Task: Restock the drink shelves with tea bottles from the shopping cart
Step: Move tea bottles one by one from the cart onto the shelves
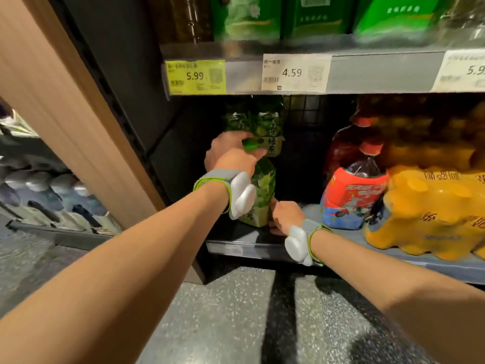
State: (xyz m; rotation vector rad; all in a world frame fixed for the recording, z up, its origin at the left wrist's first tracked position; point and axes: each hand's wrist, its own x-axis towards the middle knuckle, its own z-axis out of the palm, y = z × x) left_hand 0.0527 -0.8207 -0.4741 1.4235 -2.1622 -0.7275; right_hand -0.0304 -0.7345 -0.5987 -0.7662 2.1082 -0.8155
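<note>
A large green tea bottle (263, 195) with a leafy label and a green cap stands at the left end of the bottom shelf (236, 246). My left hand (231, 151) is wrapped around its cap and neck. My right hand (284, 215) presses against its base on the right side. Two more green tea bottles (262, 127) stand upright behind it, deeper in the shelf. The shopping cart is out of view.
Two dark tea bottles with red labels (354, 190) stand to the right, then shrink-wrapped orange drink packs (430, 203). The upper shelf rail (367, 72) carries price tags, with green cartons above. A wooden side panel (65, 101) borders the left. Speckled floor lies below.
</note>
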